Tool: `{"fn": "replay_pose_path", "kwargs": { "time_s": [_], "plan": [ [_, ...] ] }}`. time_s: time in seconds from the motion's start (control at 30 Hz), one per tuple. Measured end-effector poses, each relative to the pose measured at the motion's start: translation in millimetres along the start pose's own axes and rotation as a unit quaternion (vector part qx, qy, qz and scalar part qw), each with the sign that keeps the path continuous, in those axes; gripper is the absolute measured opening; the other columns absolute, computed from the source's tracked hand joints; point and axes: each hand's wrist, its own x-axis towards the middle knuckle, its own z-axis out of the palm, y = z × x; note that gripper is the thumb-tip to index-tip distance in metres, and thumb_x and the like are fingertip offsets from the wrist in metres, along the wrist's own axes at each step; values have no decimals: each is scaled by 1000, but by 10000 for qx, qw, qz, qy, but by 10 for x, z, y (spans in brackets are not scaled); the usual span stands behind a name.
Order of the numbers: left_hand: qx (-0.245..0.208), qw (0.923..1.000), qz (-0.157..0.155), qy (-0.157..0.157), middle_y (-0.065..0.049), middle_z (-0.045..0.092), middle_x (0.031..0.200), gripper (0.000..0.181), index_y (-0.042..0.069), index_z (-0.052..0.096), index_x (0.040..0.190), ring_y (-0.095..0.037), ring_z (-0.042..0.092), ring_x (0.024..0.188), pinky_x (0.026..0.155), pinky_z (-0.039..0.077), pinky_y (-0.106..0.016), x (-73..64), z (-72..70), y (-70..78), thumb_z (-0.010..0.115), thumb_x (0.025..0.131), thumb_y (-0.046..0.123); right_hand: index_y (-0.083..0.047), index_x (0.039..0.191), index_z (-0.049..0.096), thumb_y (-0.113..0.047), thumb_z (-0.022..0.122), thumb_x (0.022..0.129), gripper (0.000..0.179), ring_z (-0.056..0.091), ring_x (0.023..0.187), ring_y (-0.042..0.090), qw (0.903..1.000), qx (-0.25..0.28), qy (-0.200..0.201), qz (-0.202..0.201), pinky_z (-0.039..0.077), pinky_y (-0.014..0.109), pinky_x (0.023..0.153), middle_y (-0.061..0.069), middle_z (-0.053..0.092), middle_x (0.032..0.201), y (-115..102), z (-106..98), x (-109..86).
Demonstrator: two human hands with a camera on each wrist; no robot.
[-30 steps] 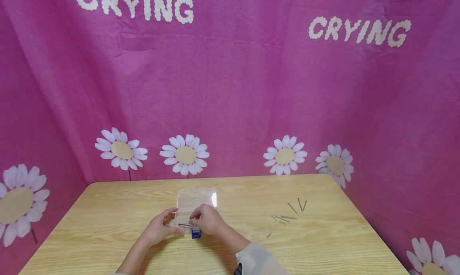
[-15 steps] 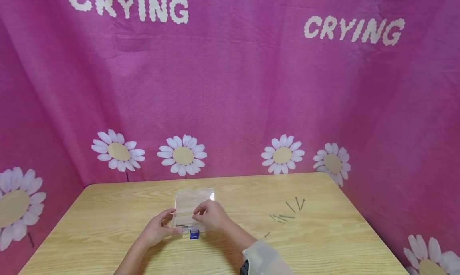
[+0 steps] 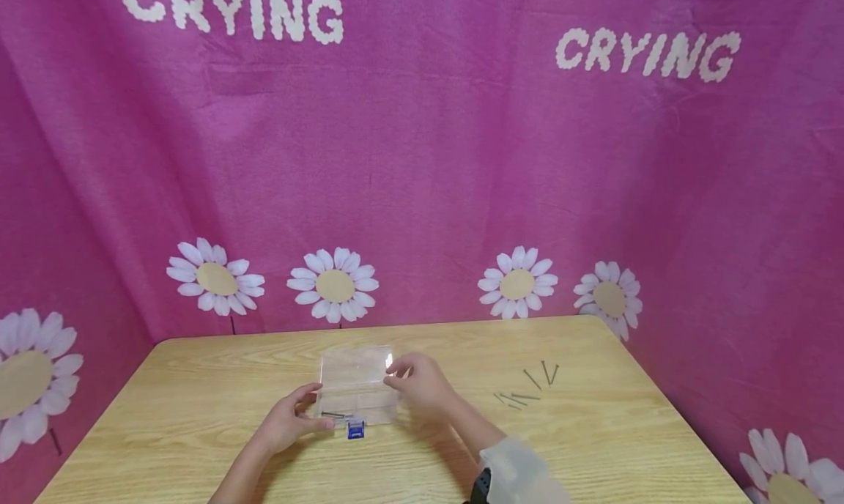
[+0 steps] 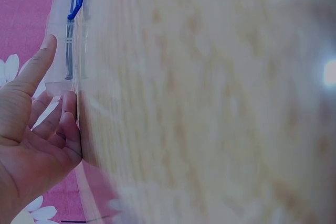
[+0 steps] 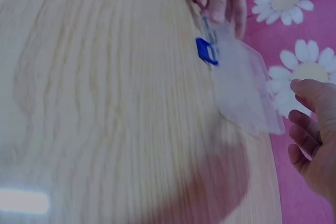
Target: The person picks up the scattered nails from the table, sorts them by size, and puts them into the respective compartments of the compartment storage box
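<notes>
A clear plastic box [image 3: 369, 403] with its lid [image 3: 356, 365] swung back lies on the table, a blue latch [image 3: 356, 430] at its front. Inside, at the left end, lie thin grey nails [image 3: 334, 414], also seen in the left wrist view. My left hand [image 3: 290, 418] holds the box's left end, thumb along the front edge and fingers at the back. Raised by the right side of the lid, my right hand [image 3: 422, 385] has loosely bent fingers and nothing between them; the right wrist view shows this hand [image 5: 317, 135] apart from the box.
Several loose nails [image 3: 517, 398] are spread on the wooden table [image 3: 593, 445] to the right, more of them [image 3: 550, 373] a little farther back. A pink cloth [image 3: 422, 196] with daisies hangs behind and at both sides.
My right hand has moved from over the box to the right and back, uncovering the box's right part. My forearm now covers where a small nail lay. The left hand keeps its place.
</notes>
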Motion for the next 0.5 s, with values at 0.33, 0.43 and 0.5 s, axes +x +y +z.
{"fn": "replay_pose_path", "kwargs": {
  "time_s": [0.33, 0.43, 0.5],
  "plan": [
    [-12, 10000, 6, 1, -33, 48, 130, 84, 0, 43, 136, -30, 60, 102, 88, 48, -44, 8, -6, -23, 85, 66, 24, -6, 98, 69, -21, 68, 84, 20, 50, 76, 14, 9988, 76, 432, 228, 44, 28, 66, 6, 63, 88, 264, -394, -62],
    [-29, 10000, -23, 8, -32, 48, 130, 85, 0, 43, 136, -29, 60, 101, 89, 48, -44, 12, -8, -24, 85, 66, 24, -6, 98, 69, -20, 69, 84, 20, 51, 76, 15, 9973, 137, 592, 424, 44, 29, 66, 6, 63, 89, 378, -501, -100],
    [-4, 10000, -31, 1, -32, 48, 130, 84, 1, 43, 136, -29, 61, 100, 89, 48, -44, 18, -5, -22, 85, 66, 23, -6, 100, 69, -20, 69, 84, 21, 51, 77, 15, 9959, 175, 684, 566, 43, 28, 66, 6, 62, 91, 459, -573, -129]
  ]
}}
